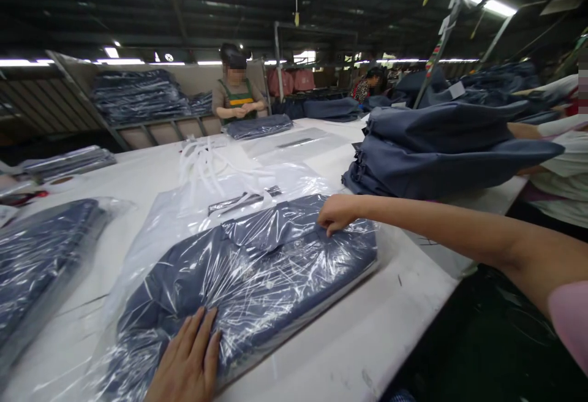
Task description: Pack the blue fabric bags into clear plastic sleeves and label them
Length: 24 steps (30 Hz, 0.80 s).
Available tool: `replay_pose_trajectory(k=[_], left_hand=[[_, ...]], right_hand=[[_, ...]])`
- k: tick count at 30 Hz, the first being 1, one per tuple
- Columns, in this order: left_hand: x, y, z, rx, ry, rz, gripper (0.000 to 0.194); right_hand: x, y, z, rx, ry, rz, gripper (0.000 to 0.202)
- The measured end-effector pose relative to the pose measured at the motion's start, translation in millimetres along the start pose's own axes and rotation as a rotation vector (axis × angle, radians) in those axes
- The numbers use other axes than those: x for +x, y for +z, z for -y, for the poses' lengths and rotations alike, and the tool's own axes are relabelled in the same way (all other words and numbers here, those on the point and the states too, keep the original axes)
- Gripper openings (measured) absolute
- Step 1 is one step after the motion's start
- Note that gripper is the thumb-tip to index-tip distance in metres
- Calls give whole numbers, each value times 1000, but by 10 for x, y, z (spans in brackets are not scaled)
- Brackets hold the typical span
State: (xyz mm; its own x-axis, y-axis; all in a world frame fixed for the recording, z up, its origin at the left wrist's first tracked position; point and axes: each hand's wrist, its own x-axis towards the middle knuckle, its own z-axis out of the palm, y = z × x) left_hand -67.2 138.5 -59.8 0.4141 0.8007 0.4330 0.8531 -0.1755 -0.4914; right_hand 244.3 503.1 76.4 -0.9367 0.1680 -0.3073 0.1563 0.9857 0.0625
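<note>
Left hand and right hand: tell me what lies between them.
A dark blue collared garment in shiny clear plastic, as the head view shows.

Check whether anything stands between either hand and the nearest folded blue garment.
Only the clear plastic bag does: its film covers the garment under the spread left hand and curled right hand. Nothing else visible intervenes.

A left hand (188,356) lies flat on a folded blue-gray garment in clear plastic (285,273); the right hand (337,213), fingers curled, touches its far side. Around it on the white surface (358,328) are another bagged garment (46,255), at left, and stacked dark-blue garments (427,157), at right. Beyond stands an aproned person (237,92).
</note>
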Motion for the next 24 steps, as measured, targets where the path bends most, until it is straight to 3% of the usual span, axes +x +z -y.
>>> replay_pose_trajectory(k=[6,12,15,19,24], left_hand=[[1,8,45,4,35,-3,31],[16,-10,92,92,106,-15,32],[-10,15,85,104,83,3,33],[-11,27,48,106,34,33,36],[-23,58,70,42,15,14,40]], right_hand=[[128,115,-133,-2,138,-87,34],[99,368,-428,523,348,-291,39],[-47,518,-470,582,461,-468,38],[-600,678,-402,617,705,-800,33],[-1869,955,-141,625,987,-1070,29]])
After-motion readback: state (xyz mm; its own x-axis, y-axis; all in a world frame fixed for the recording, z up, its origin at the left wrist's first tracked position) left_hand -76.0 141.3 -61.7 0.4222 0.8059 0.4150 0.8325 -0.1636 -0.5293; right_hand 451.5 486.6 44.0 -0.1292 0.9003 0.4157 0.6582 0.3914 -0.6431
